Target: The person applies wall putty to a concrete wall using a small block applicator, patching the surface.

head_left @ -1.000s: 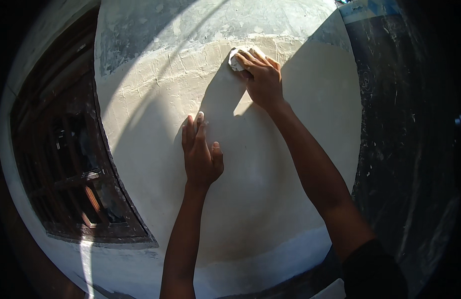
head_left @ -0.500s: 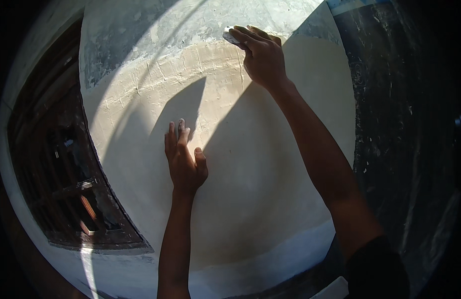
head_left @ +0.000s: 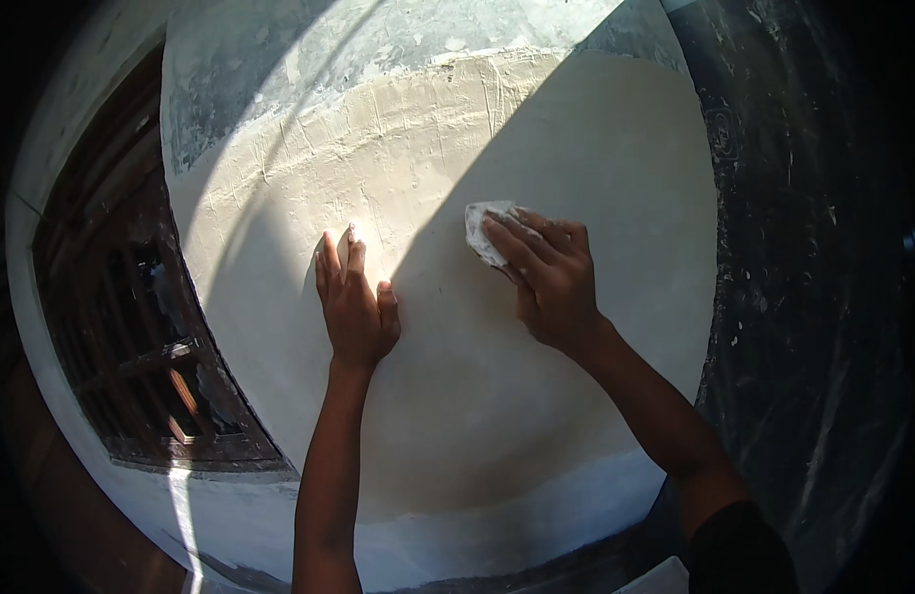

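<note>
My right hand (head_left: 554, 279) is closed on a white folded piece (head_left: 487, 234), its edges creased and angular; whether it is cloth or sandpaper I cannot tell. It lies against the cream-coated part of the wall (head_left: 447, 366), in the shaded area. To its left, my left hand (head_left: 356, 307) has its fingers stretched upward at the wall, holding nothing, with pale dust on the fingertips. Ridges and crack-like lines run across the upper part of the coating, where sunlight falls.
A dark wooden window (head_left: 131, 317) with bars stands at the left. Patchy grey-white wall (head_left: 378, 40) lies above the coating. On the right is a dark, scuffed surface (head_left: 804, 247). A pale object's corner (head_left: 665, 576) shows at the bottom right.
My right hand has come down from the coating's upper edge to the middle of the wall, with the white piece still in it. My left hand has stayed nearly in place.
</note>
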`<act>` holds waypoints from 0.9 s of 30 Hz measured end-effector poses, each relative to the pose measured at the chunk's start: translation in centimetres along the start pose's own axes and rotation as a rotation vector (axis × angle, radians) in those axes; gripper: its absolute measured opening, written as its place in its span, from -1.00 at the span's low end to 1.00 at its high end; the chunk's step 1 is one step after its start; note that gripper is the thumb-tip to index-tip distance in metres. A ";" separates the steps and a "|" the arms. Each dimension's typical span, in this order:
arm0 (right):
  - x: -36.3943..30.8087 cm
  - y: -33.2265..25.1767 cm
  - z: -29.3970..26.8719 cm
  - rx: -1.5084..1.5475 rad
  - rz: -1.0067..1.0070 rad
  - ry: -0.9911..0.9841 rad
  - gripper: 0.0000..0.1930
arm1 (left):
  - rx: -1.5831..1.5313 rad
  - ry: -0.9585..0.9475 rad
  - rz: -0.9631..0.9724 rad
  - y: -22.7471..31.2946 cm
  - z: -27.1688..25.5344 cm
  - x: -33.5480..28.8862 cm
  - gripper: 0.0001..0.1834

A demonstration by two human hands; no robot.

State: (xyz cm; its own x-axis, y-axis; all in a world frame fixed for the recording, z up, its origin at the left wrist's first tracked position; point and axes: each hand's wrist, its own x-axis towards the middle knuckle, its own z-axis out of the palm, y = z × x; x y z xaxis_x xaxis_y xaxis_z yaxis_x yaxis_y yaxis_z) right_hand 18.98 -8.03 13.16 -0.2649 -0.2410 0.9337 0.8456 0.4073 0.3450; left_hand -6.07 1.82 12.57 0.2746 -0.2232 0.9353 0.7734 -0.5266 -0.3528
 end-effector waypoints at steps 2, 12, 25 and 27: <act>8.3 4.5 1.7 -0.106 -0.119 0.137 -0.54 | 0.033 -0.028 -0.011 0.2 -0.2 0.2 -0.37; -2.7 3.4 3.5 -0.135 0.035 -0.181 -0.46 | 0.085 -0.077 -0.044 0.5 -0.1 0.1 -0.36; 12.5 13.0 1.7 -0.388 0.109 -0.061 -0.46 | 0.078 -0.103 -0.041 1.7 0.5 1.3 -0.39; 8.4 11.6 3.7 -0.270 0.041 -0.024 -0.48 | 0.058 -0.086 -0.037 1.1 0.6 0.9 -0.40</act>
State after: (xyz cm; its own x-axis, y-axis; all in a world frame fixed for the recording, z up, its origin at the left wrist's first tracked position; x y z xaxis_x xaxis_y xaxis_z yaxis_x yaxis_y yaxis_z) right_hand 24.89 -2.07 25.32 -0.2360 -0.2069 0.9495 0.9479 0.1663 0.2718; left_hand -4.66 1.49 13.08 0.2914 -0.1315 0.9475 0.8149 -0.4847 -0.3178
